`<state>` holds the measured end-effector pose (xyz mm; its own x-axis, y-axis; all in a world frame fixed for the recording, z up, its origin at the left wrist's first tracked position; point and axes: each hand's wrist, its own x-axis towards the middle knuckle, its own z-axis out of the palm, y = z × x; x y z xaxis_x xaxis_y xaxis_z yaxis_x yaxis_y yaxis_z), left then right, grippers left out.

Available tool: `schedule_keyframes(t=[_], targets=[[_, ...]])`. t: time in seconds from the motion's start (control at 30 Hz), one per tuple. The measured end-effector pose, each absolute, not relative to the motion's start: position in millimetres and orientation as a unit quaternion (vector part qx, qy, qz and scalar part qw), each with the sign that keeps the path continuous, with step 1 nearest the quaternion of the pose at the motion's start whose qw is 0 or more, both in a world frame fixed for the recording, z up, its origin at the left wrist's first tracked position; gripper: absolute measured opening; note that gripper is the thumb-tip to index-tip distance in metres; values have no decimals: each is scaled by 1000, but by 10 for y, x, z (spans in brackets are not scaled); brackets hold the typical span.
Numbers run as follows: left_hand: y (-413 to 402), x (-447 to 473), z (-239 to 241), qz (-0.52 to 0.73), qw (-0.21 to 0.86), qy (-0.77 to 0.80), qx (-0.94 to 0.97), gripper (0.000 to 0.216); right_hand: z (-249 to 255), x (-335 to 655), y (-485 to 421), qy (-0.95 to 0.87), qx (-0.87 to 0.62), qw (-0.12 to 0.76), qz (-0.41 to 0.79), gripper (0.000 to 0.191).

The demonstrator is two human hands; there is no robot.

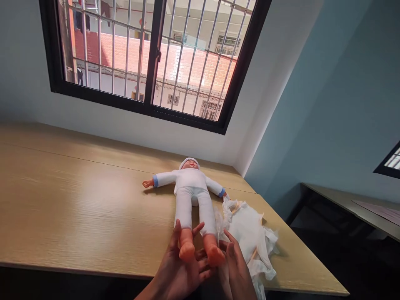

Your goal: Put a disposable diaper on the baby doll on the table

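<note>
A baby doll point(192, 179) in a white suit with blue cuffs and a white cap lies on its back on the wooden table, arms spread, bare feet towards me. My left hand point(183, 273) is palm up under the doll's foot point(186, 250), its thumb and fingers apart on either side of the ankle. Beside the other foot point(215, 254) is my right hand point(236, 266), with its fingers stretched out and apart. Whether that hand touches the foot, I cannot tell. To the right lies a crumpled white diaper-like pad point(246, 229) with frilled, translucent edges.
The light wooden table point(78, 208) runs along the wall, its front edge close to me and its right corner angled away. Above it is a barred window point(148, 54) with a dark frame. Another table point(340, 204) stands at the far right, with a pinkish sheet point(379, 211) on it.
</note>
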<state>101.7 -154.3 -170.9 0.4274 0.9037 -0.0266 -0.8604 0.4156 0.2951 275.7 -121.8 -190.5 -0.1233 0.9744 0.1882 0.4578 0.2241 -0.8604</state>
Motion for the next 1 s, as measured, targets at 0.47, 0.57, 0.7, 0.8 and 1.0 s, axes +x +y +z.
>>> schedule_keyframes(t=[0.47,0.57,0.7,0.8,1.0], targets=[[-1299,528,-893,584,797,11,154,29,-2221,2476,-957,-678,-680,277,30,65],[-1143,489,-631,597,781,-20,180,35,-2067,2289,-895,-718,-661,210,49,57],[-999,474,-437,603,769,-52,205,42,-1878,2088,-827,-805,-567,143,106,51],[-961,452,-398,596,773,-56,210,45,-1796,2049,-792,-855,-484,102,154,55],[-1030,462,-490,575,790,-24,211,46,-1761,2041,-787,-867,-457,93,176,67]])
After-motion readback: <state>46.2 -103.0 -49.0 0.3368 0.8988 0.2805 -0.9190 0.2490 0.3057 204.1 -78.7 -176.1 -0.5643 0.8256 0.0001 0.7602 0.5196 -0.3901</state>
